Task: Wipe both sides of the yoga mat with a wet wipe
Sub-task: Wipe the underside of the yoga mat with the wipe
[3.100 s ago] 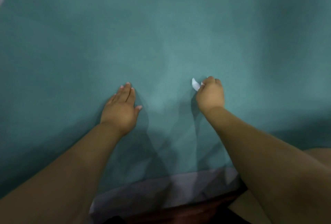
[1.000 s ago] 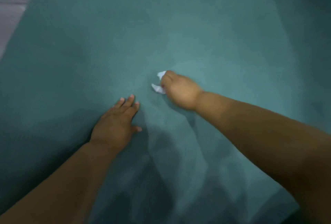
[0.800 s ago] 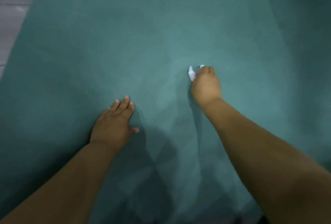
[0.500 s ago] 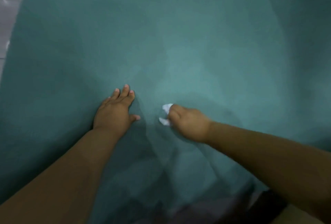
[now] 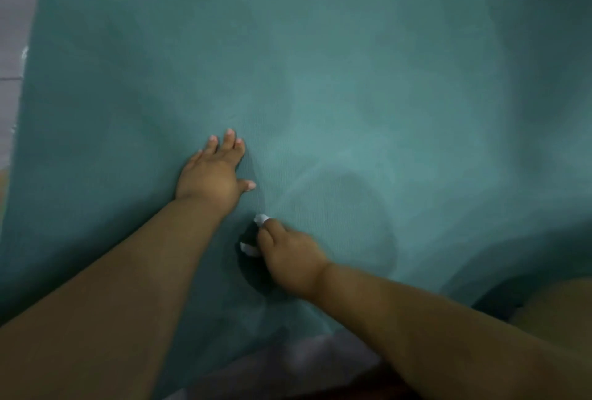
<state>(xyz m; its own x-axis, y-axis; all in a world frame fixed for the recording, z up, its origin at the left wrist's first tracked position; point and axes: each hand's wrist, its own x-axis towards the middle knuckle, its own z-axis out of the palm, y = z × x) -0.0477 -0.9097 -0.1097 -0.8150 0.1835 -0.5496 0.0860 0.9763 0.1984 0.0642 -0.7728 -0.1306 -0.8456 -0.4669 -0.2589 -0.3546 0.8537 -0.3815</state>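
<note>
- The yoga mat (image 5: 320, 79) lies flat and fills nearly the whole view; its near edge runs along the 6 o'clock side, with pale floor (image 5: 19, 15) showing at 9 to 10 o'clock.
- Progress, as a judgement: the upper face is being wiped near the person's end. No damp track can be made out in the dim light, so the share already cleaned cannot be told. The mat is not turned over, so the underside probably remains to be done.
- The right hand (image 5: 290, 258) has its fingers curled around a bunched white wet wipe (image 5: 253, 244), pressing it onto the mat. The wipe sticks out of the fist at its 9 to 11 o'clock side.
- The left hand (image 5: 213, 175) lies palm down on the mat, fingers straight and close together, thumb out toward 3 o'clock. It holds nothing and appears to steady the mat.
- The left hand sits at 11 o'clock of the right hand, near but apart.
</note>
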